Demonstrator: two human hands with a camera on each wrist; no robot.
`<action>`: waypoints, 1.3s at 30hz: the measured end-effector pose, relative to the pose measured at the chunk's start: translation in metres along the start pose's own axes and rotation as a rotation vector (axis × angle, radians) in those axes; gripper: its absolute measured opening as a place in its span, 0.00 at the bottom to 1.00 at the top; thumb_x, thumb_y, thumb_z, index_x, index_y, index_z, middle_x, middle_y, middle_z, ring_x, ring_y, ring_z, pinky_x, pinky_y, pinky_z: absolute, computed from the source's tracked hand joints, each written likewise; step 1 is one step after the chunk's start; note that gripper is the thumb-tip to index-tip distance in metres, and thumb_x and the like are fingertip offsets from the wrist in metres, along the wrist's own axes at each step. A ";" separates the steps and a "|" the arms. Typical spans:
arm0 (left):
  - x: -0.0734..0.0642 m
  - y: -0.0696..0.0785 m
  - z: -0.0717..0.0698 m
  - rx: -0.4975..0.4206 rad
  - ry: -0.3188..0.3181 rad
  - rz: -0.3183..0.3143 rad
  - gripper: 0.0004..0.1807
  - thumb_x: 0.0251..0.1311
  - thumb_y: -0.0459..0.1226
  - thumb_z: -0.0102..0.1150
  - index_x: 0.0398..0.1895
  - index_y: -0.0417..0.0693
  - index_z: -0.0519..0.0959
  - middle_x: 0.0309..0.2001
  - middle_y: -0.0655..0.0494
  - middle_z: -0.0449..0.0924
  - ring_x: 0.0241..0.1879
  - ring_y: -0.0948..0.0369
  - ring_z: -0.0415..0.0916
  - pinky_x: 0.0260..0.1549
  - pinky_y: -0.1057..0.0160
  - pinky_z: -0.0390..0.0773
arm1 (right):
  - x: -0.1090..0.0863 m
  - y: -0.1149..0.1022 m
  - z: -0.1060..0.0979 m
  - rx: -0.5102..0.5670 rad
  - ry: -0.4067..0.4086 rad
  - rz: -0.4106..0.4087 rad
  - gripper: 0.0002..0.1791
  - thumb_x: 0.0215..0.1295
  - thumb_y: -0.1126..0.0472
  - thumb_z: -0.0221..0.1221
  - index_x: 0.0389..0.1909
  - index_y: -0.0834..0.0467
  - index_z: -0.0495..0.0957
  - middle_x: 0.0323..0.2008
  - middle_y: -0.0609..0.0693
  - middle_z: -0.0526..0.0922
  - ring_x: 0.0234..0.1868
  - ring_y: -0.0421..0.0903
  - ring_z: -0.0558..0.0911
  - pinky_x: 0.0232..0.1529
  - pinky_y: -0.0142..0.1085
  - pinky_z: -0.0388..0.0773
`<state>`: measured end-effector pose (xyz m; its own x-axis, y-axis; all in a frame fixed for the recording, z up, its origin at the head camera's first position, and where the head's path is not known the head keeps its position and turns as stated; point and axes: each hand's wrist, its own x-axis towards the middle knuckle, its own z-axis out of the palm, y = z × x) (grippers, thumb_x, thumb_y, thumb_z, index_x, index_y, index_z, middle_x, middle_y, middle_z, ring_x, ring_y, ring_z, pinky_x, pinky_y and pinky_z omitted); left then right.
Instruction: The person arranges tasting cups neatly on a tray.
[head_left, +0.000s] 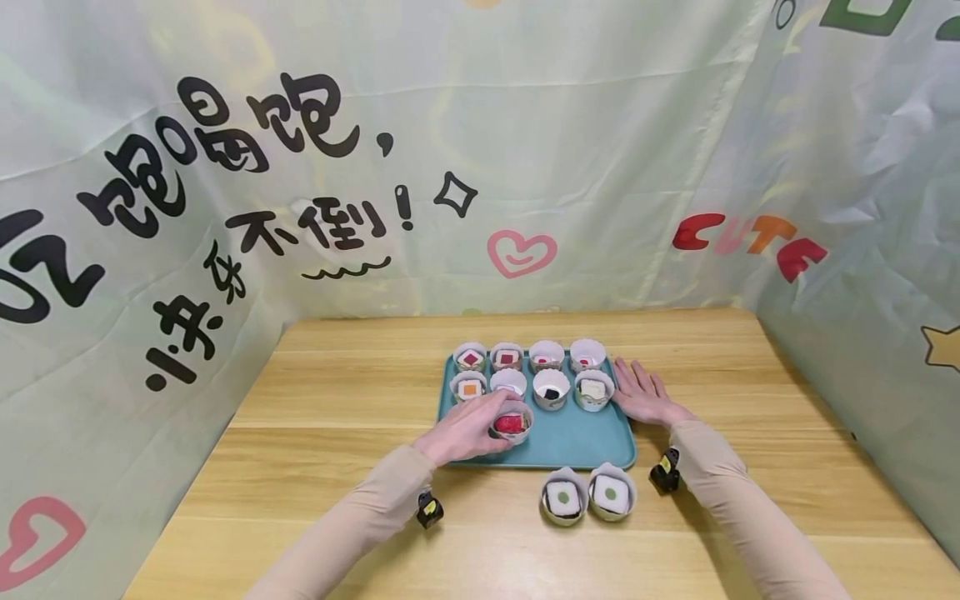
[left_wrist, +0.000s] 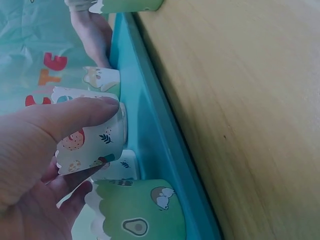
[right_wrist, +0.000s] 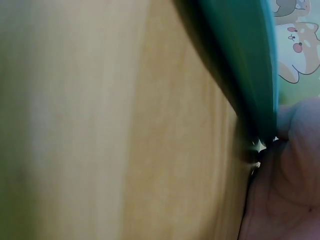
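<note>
My left hand [head_left: 474,429] holds a paper baking cup [head_left: 513,422] with a red-topped filling over the front left of the blue tray [head_left: 570,446]. In the left wrist view, the thumb and fingers curl round this white cup [left_wrist: 92,135] printed with strawberries and leaves. A green avocado-print cup [left_wrist: 140,210] stands close to those fingers. My right hand [head_left: 642,397] lies with straight fingers along the tray's right edge, close to a cup with a pale filling [head_left: 592,390]. In the right wrist view, the thumb side of the hand [right_wrist: 290,185] meets the tray rim [right_wrist: 272,75].
Several more filled cups stand in two rows on the tray, among them one with a dark piece [head_left: 551,389] and one with an orange square [head_left: 470,389]. Two cups with green-dotted tops [head_left: 564,497] stand on the wooden table [head_left: 345,400] in front. Printed curtains surround it.
</note>
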<state>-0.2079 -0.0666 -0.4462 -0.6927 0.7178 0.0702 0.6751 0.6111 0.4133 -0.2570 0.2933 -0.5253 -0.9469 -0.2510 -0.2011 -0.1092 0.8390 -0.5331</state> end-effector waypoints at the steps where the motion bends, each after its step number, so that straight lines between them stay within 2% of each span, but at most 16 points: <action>1: 0.000 0.000 0.000 0.006 0.000 0.000 0.29 0.59 0.41 0.72 0.63 0.57 0.72 0.63 0.55 0.78 0.59 0.57 0.79 0.57 0.58 0.81 | 0.000 0.000 0.000 -0.005 0.002 0.001 0.67 0.57 0.13 0.20 0.80 0.65 0.38 0.81 0.64 0.35 0.80 0.68 0.32 0.74 0.66 0.25; 6: 0.002 -0.002 0.003 0.047 0.006 0.004 0.29 0.59 0.42 0.72 0.63 0.57 0.71 0.63 0.56 0.78 0.58 0.57 0.80 0.54 0.59 0.82 | 0.002 0.002 0.001 -0.013 0.007 0.001 0.67 0.57 0.13 0.19 0.80 0.65 0.38 0.81 0.64 0.36 0.80 0.68 0.33 0.74 0.66 0.26; 16: 0.001 -0.005 0.008 0.066 0.022 0.017 0.28 0.58 0.42 0.72 0.61 0.59 0.72 0.62 0.58 0.79 0.54 0.58 0.81 0.51 0.60 0.82 | 0.004 0.002 0.002 -0.005 0.006 -0.003 0.65 0.59 0.14 0.20 0.80 0.64 0.38 0.81 0.64 0.36 0.80 0.68 0.32 0.74 0.66 0.25; 20: 0.000 -0.006 0.010 0.078 0.035 0.018 0.28 0.57 0.42 0.73 0.60 0.60 0.73 0.61 0.59 0.80 0.53 0.58 0.81 0.50 0.59 0.83 | 0.002 -0.001 0.002 -0.002 0.010 -0.005 0.66 0.59 0.14 0.20 0.80 0.65 0.38 0.81 0.64 0.36 0.80 0.68 0.32 0.74 0.66 0.25; 27: -0.001 -0.008 0.014 0.131 0.062 0.028 0.26 0.55 0.41 0.74 0.58 0.62 0.77 0.63 0.56 0.78 0.56 0.55 0.80 0.52 0.54 0.82 | -0.005 -0.007 -0.002 -0.003 0.000 0.001 0.64 0.62 0.16 0.22 0.80 0.66 0.38 0.81 0.64 0.35 0.80 0.67 0.31 0.74 0.66 0.24; 32: -0.003 -0.009 0.015 0.101 0.109 -0.014 0.33 0.53 0.45 0.76 0.62 0.54 0.73 0.62 0.53 0.79 0.56 0.54 0.80 0.55 0.52 0.82 | -0.011 -0.014 -0.005 0.000 -0.008 0.009 0.53 0.73 0.26 0.28 0.80 0.65 0.38 0.81 0.64 0.36 0.81 0.66 0.31 0.75 0.64 0.25; 35: -0.005 -0.010 0.016 0.086 0.145 -0.038 0.39 0.51 0.50 0.77 0.64 0.50 0.69 0.60 0.53 0.80 0.54 0.55 0.82 0.53 0.53 0.83 | -0.013 -0.018 -0.007 0.013 -0.008 0.005 0.47 0.77 0.33 0.32 0.80 0.65 0.39 0.81 0.64 0.36 0.81 0.66 0.32 0.75 0.64 0.25; 39: -0.006 -0.009 0.017 0.086 0.184 -0.054 0.41 0.51 0.54 0.76 0.64 0.47 0.69 0.55 0.52 0.82 0.48 0.57 0.83 0.48 0.55 0.84 | -0.012 -0.016 -0.006 0.030 0.000 0.000 0.50 0.75 0.30 0.32 0.80 0.66 0.41 0.81 0.64 0.37 0.80 0.67 0.32 0.75 0.65 0.25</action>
<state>-0.2062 -0.0707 -0.4655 -0.7581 0.6146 0.2182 0.6492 0.6792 0.3424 -0.2458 0.2860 -0.5092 -0.9468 -0.2508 -0.2017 -0.0995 0.8240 -0.5578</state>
